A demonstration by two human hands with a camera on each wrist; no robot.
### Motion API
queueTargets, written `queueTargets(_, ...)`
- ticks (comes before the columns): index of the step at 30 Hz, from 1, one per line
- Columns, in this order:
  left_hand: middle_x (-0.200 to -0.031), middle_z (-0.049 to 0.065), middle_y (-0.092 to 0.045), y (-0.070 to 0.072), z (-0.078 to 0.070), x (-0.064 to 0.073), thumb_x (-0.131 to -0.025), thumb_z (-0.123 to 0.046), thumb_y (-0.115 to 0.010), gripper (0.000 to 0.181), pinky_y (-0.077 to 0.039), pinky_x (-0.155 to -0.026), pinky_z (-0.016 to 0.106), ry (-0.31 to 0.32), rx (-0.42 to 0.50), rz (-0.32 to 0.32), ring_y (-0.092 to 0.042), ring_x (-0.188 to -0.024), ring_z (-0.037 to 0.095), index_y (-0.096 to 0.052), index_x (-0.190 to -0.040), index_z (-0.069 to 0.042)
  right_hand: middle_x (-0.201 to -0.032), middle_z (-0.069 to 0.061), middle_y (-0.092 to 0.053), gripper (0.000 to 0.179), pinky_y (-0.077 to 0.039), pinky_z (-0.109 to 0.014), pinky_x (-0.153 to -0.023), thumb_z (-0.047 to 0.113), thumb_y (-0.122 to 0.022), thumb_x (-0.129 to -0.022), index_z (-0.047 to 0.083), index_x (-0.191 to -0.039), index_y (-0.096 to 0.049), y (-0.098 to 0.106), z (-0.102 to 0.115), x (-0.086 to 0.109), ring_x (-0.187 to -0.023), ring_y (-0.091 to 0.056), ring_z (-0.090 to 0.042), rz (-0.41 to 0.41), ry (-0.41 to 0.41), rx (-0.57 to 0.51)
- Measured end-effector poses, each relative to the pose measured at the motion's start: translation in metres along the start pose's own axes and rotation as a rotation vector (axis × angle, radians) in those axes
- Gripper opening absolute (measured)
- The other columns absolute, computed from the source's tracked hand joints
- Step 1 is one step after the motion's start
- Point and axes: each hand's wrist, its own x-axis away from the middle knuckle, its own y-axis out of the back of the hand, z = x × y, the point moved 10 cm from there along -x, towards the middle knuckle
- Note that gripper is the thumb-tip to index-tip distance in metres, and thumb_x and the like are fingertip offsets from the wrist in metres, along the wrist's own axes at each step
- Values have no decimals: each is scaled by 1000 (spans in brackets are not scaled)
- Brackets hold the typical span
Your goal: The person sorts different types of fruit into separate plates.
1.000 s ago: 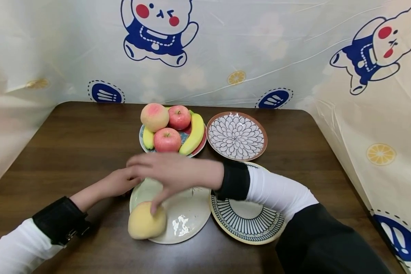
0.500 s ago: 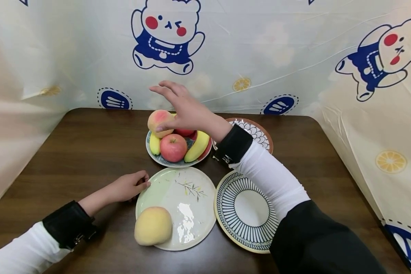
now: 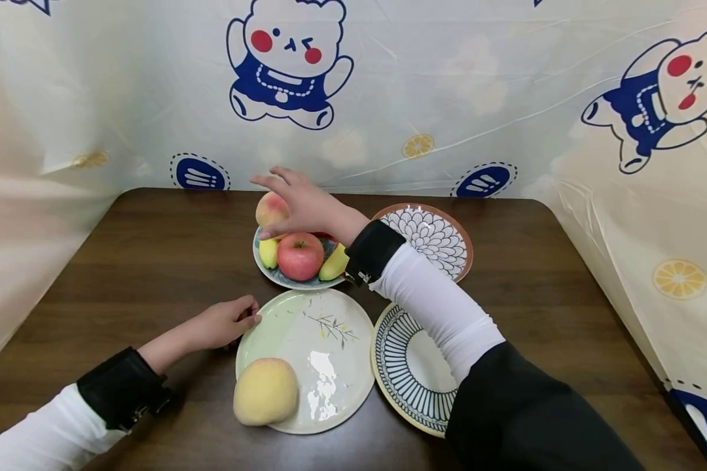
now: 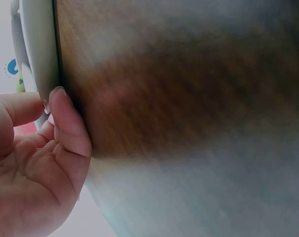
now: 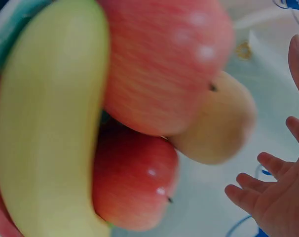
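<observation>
My left hand (image 3: 220, 324) pinches the left rim of a pale green and white plate (image 3: 336, 356) between thumb and curled fingers. The left wrist view shows the thumb and a finger (image 4: 70, 123) meeting at the plate's edge (image 4: 38, 44). A yellow peach (image 3: 265, 392) sits at that plate's front left. My right hand (image 3: 309, 206) hovers over the fruit plate (image 3: 283, 280), fingers spread, beside a pink-topped peach (image 3: 271, 208). Two red apples, the front one (image 3: 300, 256) in plain sight, and bananas (image 3: 334, 263) share this plate. In the right wrist view the hand appears apart from the peach (image 5: 228, 123).
A brown-rimmed plate with a petal pattern (image 3: 427, 235) stands at the back right. In front of it lies a plate with a dark striped border (image 3: 397, 373), partly under the right sleeve. A patterned cloth (image 3: 377, 98) hangs behind the dark wooden table (image 3: 147, 261).
My right hand has moved from above the pale plate up and back to the fruit plate, then lowered towards the pink-topped peach. The left hand stays at the pale plate's rim.
</observation>
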Motion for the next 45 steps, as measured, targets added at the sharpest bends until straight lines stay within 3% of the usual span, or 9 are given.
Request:
queueTargets(5,-74,2,-53,-3,-2,-1,-104,-16,-56,10,-46,-51,31,-11,3,-7,-50,-54,14,-55,-104,-7,-173,-11,-14,98,-35,-52,-124,55,-80,-83,32,-162,-25,-27,-9,-4,-160,-18,-32,65,-41,-12)
queueTargets(9,-73,1,-53,-4,-1,-1,-104,-17,-56,10,-46,-50,32,-14,-6,-11,-49,-53,14,-55,-104,-8,-172,-11,-16,97,-33,-49,-126,56,-78,-85,30,-162,-26,-36,-12,-4,-159,-19,-31,69,-47,37)
queueTargets(16,-73,1,-53,-3,-2,-2,-104,-18,-55,10,-45,-51,32,-11,-11,-10,-49,-53,14,-55,-105,-8,-170,-10,-19,93,-36,-47,-124,53,-75,-89,29,-163,-23,-37,-22,-7,-157,-24,-28,41,-92,45)
queueTargets(22,-73,2,-52,0,-4,-5,-104,-18,-55,10,-45,-52,31,-3,-17,-7,-49,-54,14,-55,-105,-8,-164,-11,-29,82,-41,-42,-121,42,-72,-95,26,-162,-27,-33,-24,-11,-148,-35,-27,5,-77,41)
queueTargets(29,-73,1,-52,1,-7,-6,-104,-17,-55,9,-44,-52,30,-10,-21,-7,-49,-54,13,-55,-104,-8,-162,-12,-30,78,-41,-41,-120,41,-69,-97,23,-161,-28,-31,-23,-10,-148,-35,-30,-23,-70,54)
queueTargets(34,-74,1,-52,0,-5,-6,-104,-18,-55,9,-44,-52,30,-6,-27,-7,-49,-54,13,-55,-104,-9,-160,-15,-30,76,-42,-43,-119,38,-69,-98,21,-160,-29,-21,-20,-8,-145,-37,-32,-96,-49,32)
queueTargets(39,-75,2,-52,2,-3,-5,-105,-19,-55,10,-44,-53,30,-3,-29,-12,-49,-55,14,-55,-104,-9,-158,-18,-32,75,-43,-41,-117,37,-71,-97,16,-158,-32,3,-11,-4,-142,-40,-31,-207,-4,10)
queueTargets(45,-76,2,-53,3,1,0,-105,-19,-55,11,-43,-54,31,0,-37,-21,-49,-56,14,-54,-104,-9,-154,-15,-34,78,-50,-33,-110,35,-77,-92,16,-155,-37,41,11,21,-136,-44,-26,-305,63,-94)
